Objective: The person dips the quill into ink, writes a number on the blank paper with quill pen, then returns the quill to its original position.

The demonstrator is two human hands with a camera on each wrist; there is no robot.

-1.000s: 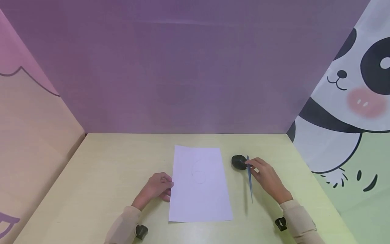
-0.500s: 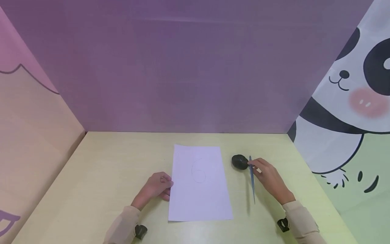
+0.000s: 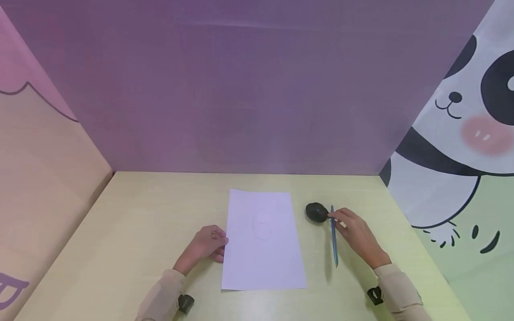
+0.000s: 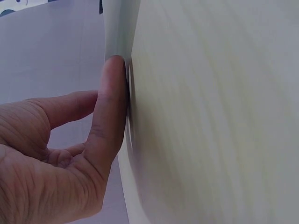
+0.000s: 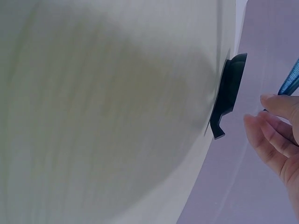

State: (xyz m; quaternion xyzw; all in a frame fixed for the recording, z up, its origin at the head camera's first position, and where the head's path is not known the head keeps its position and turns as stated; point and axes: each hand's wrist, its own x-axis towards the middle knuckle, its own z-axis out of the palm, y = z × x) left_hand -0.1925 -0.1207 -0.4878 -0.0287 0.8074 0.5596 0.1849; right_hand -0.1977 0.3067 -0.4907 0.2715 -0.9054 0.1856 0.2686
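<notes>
My right hand (image 3: 357, 236) pinches blue tweezers (image 3: 334, 245) near their upper end, points down, with a shadow on the table beside them. In the right wrist view their ribbed blue grip (image 5: 290, 77) rises from the fingertips at the right edge. Just left of those fingers sits a small black shallow dish (image 3: 316, 212) with a short handle-like tab. A white sheet of paper (image 3: 263, 263) lies in the middle, bearing a thin outline like a 6. My left hand (image 3: 209, 243) rests at the sheet's left edge, its fingers loosely bent.
The pale wooden table (image 3: 140, 223) ends at a purple back panel (image 3: 241, 111). Side panels stand left and right, the right one (image 3: 462, 191) printed with a panda. Both wrists wear black straps.
My right hand has drifted slightly right, and the tweezers have turned a little so that they look wider. The left hand keeps its place at the paper.
</notes>
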